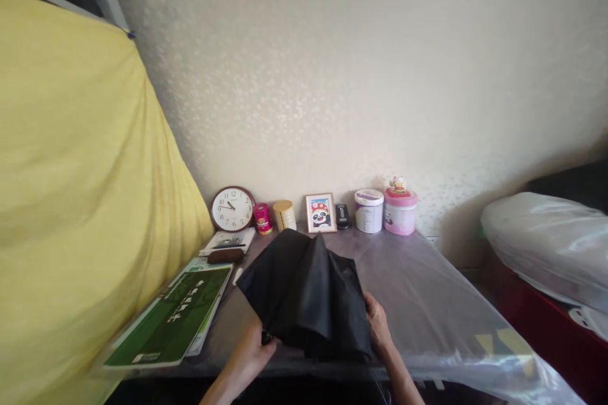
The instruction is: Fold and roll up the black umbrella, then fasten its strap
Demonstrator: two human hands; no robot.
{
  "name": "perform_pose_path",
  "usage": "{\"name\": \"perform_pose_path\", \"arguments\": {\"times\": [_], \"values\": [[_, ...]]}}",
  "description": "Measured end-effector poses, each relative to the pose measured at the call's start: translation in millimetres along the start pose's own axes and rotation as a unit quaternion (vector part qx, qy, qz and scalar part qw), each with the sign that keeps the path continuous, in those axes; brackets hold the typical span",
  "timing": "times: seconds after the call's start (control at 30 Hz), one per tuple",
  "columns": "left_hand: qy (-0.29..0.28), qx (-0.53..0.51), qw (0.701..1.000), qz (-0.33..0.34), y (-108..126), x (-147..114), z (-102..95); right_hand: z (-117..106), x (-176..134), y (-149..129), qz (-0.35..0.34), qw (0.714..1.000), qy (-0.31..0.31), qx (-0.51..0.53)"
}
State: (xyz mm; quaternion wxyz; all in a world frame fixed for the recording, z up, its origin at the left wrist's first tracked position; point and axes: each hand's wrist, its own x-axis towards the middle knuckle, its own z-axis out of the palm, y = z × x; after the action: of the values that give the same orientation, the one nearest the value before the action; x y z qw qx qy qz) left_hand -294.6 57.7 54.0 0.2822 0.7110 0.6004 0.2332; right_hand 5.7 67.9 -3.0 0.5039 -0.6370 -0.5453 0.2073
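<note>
A black folding umbrella [308, 294] is in front of me over the near half of the table, its canopy loose and partly spread in pleats. My left hand [259, 345] is closed around a dark part at its lower left, which looks like the handle. On the other side, my right hand [376, 323] grips the canopy's right edge, its fingertips partly hidden behind the fabric. The canopy covers the shaft and ribs.
Green book [185, 313], brown case [225, 256] and papers lie left. Along the wall stand a clock [232, 209], pink can [262, 218], yellow-lidded jar [284, 215], panda picture frame [321, 212], black object [342, 216], white tub [369, 212] and pink tub [400, 214]. Yellow cloth [85, 190] hangs left.
</note>
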Motion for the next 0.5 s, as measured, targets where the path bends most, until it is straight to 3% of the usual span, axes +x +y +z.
{"name": "perform_pose_path", "arguments": {"times": [0.1,0.17,0.3,0.4,0.5], "values": [[0.042,-0.009,0.999,0.027,-3,2,-1.2,3,1,5,0.003,1.0,0.012,-0.017],[0.009,-0.117,0.993,-0.005,-4,2,-1.6,4,2,8,0.004,1.0,0.008,-0.018],[-0.083,-0.347,0.929,-0.099,-7,-3,-3.2,3,6,9,0.017,1.0,0.004,-0.007],[-0.104,-0.412,0.901,-0.083,-7,-7,-5.8,3,14,-3,0.036,0.999,-0.007,0.022],[-0.172,-0.504,0.843,-0.077,-3,-11,-5.3,11,20,-21,0.003,0.996,-0.034,0.087]]}}
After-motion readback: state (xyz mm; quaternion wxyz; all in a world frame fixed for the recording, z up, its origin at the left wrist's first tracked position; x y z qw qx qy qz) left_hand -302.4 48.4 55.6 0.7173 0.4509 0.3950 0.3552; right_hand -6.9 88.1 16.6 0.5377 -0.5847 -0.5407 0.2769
